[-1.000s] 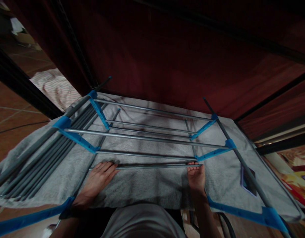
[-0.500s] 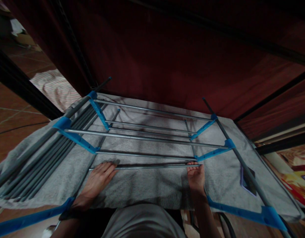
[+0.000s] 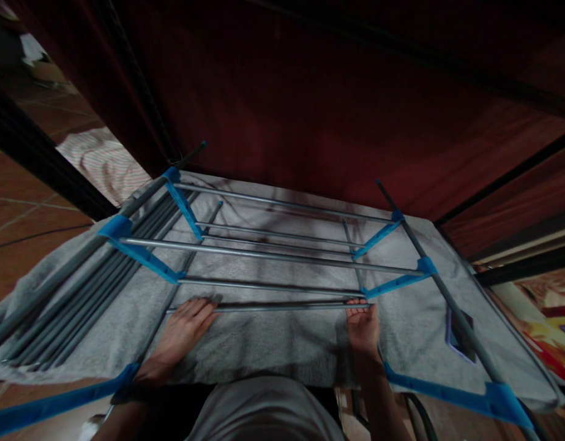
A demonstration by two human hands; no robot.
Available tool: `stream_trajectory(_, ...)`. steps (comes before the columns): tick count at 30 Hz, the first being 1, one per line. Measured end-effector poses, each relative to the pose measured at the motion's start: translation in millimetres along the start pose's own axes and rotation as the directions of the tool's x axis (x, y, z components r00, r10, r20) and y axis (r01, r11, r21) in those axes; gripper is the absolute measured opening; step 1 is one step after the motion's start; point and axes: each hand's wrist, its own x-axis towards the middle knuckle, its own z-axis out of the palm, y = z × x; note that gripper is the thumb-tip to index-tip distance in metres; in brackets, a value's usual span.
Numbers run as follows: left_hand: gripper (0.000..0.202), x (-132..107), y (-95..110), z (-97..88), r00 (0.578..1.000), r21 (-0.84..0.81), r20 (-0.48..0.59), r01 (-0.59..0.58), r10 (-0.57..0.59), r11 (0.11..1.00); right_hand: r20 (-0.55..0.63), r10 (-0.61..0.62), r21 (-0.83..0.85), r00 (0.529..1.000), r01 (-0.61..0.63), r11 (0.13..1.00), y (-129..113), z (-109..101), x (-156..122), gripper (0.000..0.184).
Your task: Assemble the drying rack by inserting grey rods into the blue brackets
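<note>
Here, the metal rod [image 3: 282,307] runs nine to three o'clock, the left hand [image 3: 188,321] closed palm-down near its nine-o'clock end, the right hand [image 3: 362,324] curled palm-up round the other, the rack's crossbar [image 3: 273,288] near at twelve.

- Rack frame [image 3: 273,256]: on the blanket [image 3: 273,349], its 2 near brackets [image 3: 447,392] reaching past the blanket's near edge.
- Rod [image 3: 282,307]: before the rack frame's cross tubes [image 3: 264,284], left hand [image 3: 188,321] near its left end, right hand [image 3: 362,327] at its right end.
- Tube bundle [image 3: 103,288]: on the blanket, at the rack frame's left side.
- Phone [image 3: 456,337]: on the blanket, partly beneath the rack frame's right side tube [image 3: 464,324].
- Curtain [image 3: 286,122]: behind the rack frame.
</note>
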Motion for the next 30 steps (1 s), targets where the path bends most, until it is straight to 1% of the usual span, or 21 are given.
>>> stream_trajectory(3, 0.031, 1, 0, -1.1, 1.0, 0.008, -0.016, -0.012, 0.012, 1.0, -0.014, 0.001, -0.019, 1.0, -0.001, 1.0, -1, 2, -1, 0.029)
stream_trajectory(6, 0.027, 3, 2, -4.7, 0.999, 0.019, -0.028, -0.029, 0.03, 0.999, -0.032, 0.001, -0.041, 0.999, -0.002, 0.999, -1, 4, -3, 0.029)
stream_trajectory(11, 0.023, 6, 5, -10.0, 0.999, 0.019, -0.013, -0.034, 0.034, 0.999, -0.01, -0.036, -0.074, 0.999, 0.035, 0.997, -2, 6, -4, 0.029)
stream_trajectory(16, 0.025, 6, 4, -8.6, 0.996, 0.061, -0.044, -0.069, 0.072, 0.996, -0.005, -0.038, -0.126, 0.999, 0.037, 0.991, -4, 10, -5, 0.036)
stream_trajectory(19, 0.025, 7, 3, -9.4, 0.992, 0.077, -0.07, -0.099, 0.105, 0.992, -0.01, -0.036, -0.13, 0.999, 0.034, 0.991, -6, 12, -7, 0.034)
stream_trajectory(22, 0.026, 10, 2, -14.5, 0.989, 0.08, -0.087, -0.114, 0.121, 0.99, -0.017, -0.029, -0.134, 0.999, 0.027, 0.991, -8, 16, -10, 0.031)
stream_trajectory(26, 0.029, 15, 2, -24.9, 0.988, 0.079, -0.095, -0.114, 0.121, 0.99, -0.015, -0.029, -0.132, 0.999, 0.026, 0.991, -14, 27, -12, 0.028)
stream_trajectory(30, 0.03, 21, 4, -33.4, 0.99, 0.071, -0.108, -0.088, 0.096, 0.994, 0.0, -0.083, -0.087, 0.997, 0.082, 0.993, -22, 46, -8, 0.019)
